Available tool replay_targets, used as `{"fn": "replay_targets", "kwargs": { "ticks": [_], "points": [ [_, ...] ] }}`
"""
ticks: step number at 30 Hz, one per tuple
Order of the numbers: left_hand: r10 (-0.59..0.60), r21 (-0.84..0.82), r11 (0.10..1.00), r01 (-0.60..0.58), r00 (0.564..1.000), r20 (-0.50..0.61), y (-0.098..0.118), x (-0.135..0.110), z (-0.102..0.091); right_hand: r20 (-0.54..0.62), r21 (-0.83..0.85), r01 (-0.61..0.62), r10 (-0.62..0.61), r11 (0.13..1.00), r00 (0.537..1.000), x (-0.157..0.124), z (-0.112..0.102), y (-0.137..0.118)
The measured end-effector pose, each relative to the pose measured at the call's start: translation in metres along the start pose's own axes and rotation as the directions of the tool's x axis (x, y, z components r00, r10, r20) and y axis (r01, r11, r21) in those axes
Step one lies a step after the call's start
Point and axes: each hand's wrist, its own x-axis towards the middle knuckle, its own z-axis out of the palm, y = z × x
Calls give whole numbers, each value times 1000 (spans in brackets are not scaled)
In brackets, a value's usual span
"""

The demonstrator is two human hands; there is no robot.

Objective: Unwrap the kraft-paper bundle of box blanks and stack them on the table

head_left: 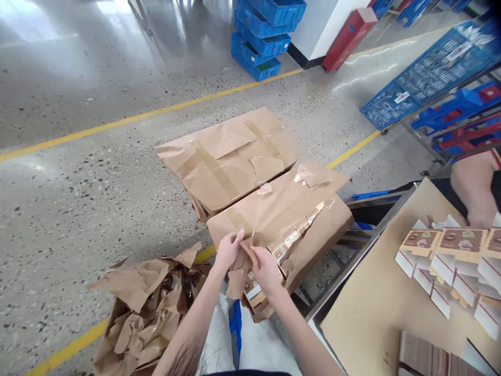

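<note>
In front of me lies a package wrapped in brown kraft paper (pixel 266 209), its wrapping torn along the near side. Printed flat cartons (pixel 253 290) show through the tear. My left hand (pixel 229 249) pinches the torn paper at the near end. Close beside it, my right hand (pixel 266 269) is closed on the same loose flap of paper. Just beyond lies a second paper-wrapped package (pixel 230 156), still taped over.
Crumpled brown paper fills a box (pixel 144 313) at lower left. On the right, a table (pixel 360 303) carries folded cartons (pixel 450 250) and a brown stack (pixel 426 355). Another person's arm (pixel 473 188) reaches in there. Blue crates (pixel 262 36) stand stacked behind.
</note>
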Motion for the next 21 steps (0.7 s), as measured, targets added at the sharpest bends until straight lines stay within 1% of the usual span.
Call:
{"fn": "replay_targets", "kwargs": {
  "ticks": [1,2,3,5,6,7,9,10,12,14,16,17,19,21],
  "points": [
    [36,95,995,-34,999,-20,12,5,-5,-6,2,6,-6,1000,1000,-3,9,-4],
    [87,195,977,-84,996,-9,24,11,-7,-12,9,8,-8,1000,1000,-5,17,-9],
    [142,292,945,-146,989,37,35,17,-6,-16,21,10,-10,1000,1000,-6,25,-14],
    [212,446,853,-270,961,177,53,26,7,-9,58,30,-30,998,1000,-9,37,-24],
    [218,512,801,-310,948,232,58,28,18,9,84,51,-52,995,999,-11,41,-28],
    [212,575,749,-329,941,262,59,29,30,32,113,73,-77,991,997,-14,44,-31],
    [197,691,645,-327,945,262,54,26,51,70,169,78,-91,982,993,-22,45,-28],
    [196,739,593,-320,947,253,48,22,59,72,189,49,-64,981,995,-27,43,-22],
    [203,811,490,-319,947,250,34,16,65,28,210,-66,61,975,998,-31,35,-2],
    [221,849,399,-347,935,278,20,11,62,-48,239,-205,222,949,974,-28,24,23],
    [247,856,333,-395,913,325,9,8,55,-89,306,-314,355,899,930,-14,13,46],
    [260,854,309,-418,901,347,5,6,52,-82,349,-352,403,868,912,-3,10,54],
    [283,853,280,-441,887,366,-1,3,48,-22,423,-410,461,808,887,21,8,62],
    [298,862,275,-426,890,345,-4,-1,49,58,450,-454,482,769,874,45,11,60]
  ]
}}
